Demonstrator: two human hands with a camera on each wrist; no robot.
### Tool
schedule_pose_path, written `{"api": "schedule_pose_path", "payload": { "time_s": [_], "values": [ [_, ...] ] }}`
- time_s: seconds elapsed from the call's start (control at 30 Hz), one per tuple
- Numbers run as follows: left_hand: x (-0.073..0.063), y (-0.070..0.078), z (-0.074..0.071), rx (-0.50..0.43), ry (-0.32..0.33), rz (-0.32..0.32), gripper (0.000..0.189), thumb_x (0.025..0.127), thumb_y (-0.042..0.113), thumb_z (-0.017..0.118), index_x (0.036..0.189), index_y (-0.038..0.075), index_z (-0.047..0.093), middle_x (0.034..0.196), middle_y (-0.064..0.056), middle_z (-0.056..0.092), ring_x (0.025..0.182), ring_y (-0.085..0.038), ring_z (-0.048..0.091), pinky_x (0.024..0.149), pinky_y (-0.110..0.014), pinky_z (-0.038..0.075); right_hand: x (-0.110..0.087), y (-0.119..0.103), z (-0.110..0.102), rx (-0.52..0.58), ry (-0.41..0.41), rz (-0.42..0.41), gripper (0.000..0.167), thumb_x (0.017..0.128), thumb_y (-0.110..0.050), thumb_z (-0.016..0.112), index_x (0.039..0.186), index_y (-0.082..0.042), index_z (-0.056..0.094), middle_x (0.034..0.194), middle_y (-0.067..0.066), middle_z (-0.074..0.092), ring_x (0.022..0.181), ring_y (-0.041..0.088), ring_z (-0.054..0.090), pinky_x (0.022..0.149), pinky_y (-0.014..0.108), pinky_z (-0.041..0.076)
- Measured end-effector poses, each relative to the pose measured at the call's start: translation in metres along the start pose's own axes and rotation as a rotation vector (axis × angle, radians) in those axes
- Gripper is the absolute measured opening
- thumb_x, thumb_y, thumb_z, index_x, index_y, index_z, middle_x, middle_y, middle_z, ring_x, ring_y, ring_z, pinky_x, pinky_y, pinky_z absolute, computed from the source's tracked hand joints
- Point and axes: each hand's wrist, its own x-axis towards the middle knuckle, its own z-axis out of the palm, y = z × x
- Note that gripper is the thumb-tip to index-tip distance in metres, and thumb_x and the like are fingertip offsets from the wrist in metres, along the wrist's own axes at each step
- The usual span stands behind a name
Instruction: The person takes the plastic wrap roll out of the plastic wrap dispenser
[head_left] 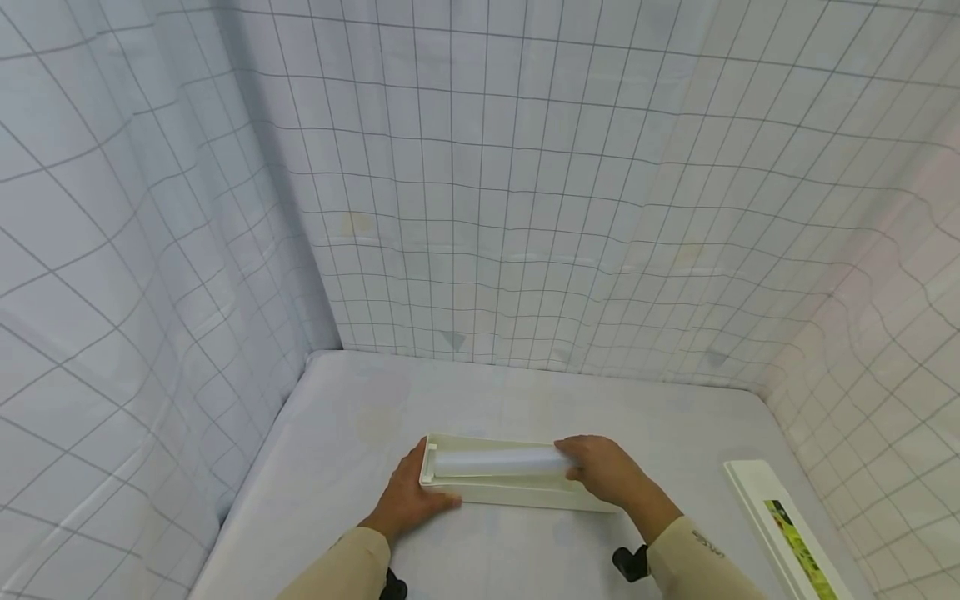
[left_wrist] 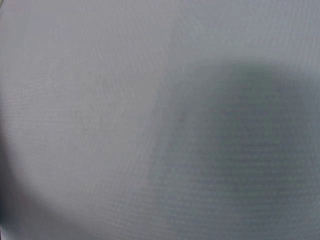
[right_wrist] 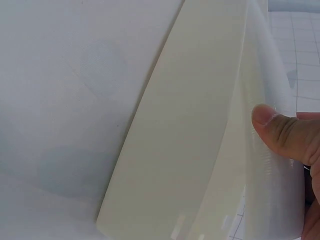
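A long pale cream plastic box (head_left: 517,495), without its cover, lies on the white table in the head view. My left hand (head_left: 411,493) grips its left end, thumb along the front wall and fingers behind. A white roll of plastic wrap (head_left: 495,462) lies lengthwise in the box, its left end down inside. My right hand (head_left: 600,468) holds this roll near its right end. In the right wrist view, the thumb (right_wrist: 280,130) presses on the roll (right_wrist: 272,185), which sits up beside the box's wall (right_wrist: 170,125). The left wrist view has only blurred cloth and shadow.
A long cream lid (head_left: 757,492) with a green and yellow label (head_left: 801,546) lies at the table's right side. White cloth walls with a dark grid (head_left: 510,208) enclose the table (head_left: 360,417) at the back and both sides.
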Motion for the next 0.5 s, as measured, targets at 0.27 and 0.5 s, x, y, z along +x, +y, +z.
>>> {"api": "schedule_pose_path", "payload": {
  "time_s": [0.27,0.5],
  "values": [
    [0.0001,-0.0003,0.0010,0.011,-0.001,-0.003,0.120,0.063,0.048,0.095,0.160,0.018,0.031,0.147,-0.009,0.053,0.137,-0.032,0.048,0.118,-0.060,0.034,-0.0007,-0.0006,-0.0055,-0.021,0.046,-0.063,0.048,0.086,-0.012,0.079,0.132,-0.005,0.067,0.129,0.011,0.071,0.119,0.035,0.067,0.101,0.050,0.054],
    [-0.0004,-0.0009,0.0011,0.004,0.003,-0.013,0.121,0.062,0.047,0.095,0.160,0.019,0.030,0.146,-0.009,0.053,0.135,-0.032,0.049,0.116,-0.059,0.036,-0.0039,-0.0005,-0.0094,-0.064,0.097,-0.123,0.047,0.083,-0.010,0.082,0.128,-0.004,0.069,0.124,0.011,0.073,0.113,0.033,0.070,0.097,0.047,0.057]
  ]
}}
